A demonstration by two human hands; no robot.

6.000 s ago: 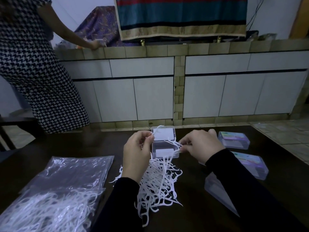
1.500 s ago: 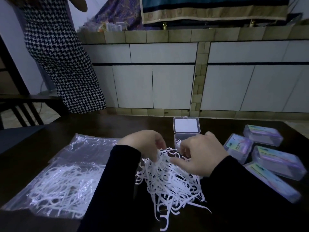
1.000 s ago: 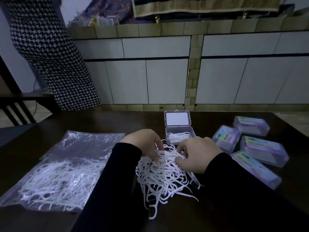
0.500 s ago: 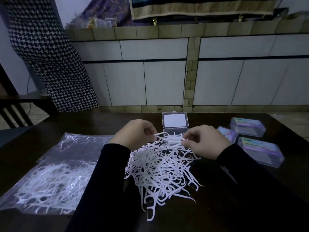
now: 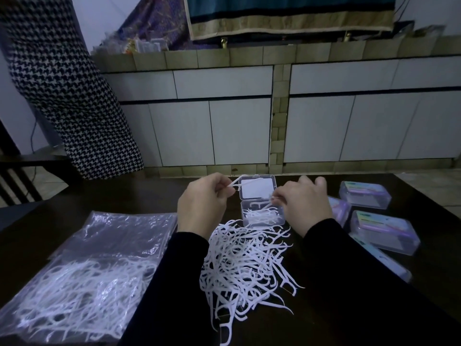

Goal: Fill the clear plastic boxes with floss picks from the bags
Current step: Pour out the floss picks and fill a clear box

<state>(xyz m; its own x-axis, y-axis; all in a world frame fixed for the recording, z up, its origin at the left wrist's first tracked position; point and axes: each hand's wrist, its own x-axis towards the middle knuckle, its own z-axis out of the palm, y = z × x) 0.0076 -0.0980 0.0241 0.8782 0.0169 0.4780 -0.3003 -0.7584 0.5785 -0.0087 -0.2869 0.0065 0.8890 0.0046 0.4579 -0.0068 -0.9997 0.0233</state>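
Note:
A small clear plastic box (image 5: 262, 217) stands open on the dark table (image 5: 124, 196), its lid (image 5: 257, 187) tipped back, with a few white floss picks inside. A loose pile of floss picks (image 5: 247, 260) lies in front of it. My left hand (image 5: 203, 204) is raised left of the lid and pinches one floss pick (image 5: 235, 186). My right hand (image 5: 303, 204) hovers at the box's right edge, fingertips pinching picks above the tray. A clear plastic bag (image 5: 82, 278) holding more picks lies at the left.
Several closed, filled boxes with coloured labels (image 5: 383, 231) sit at the table's right side. A person in a black-and-white patterned dress (image 5: 64, 86) stands beyond the table's far left. White cabinets (image 5: 224, 126) run behind. A dark chair (image 5: 20, 171) is at the left.
Both hands lifted off the pile since a second ago. The left hand rose with a single pick; the right hand moved over the open box with picks.

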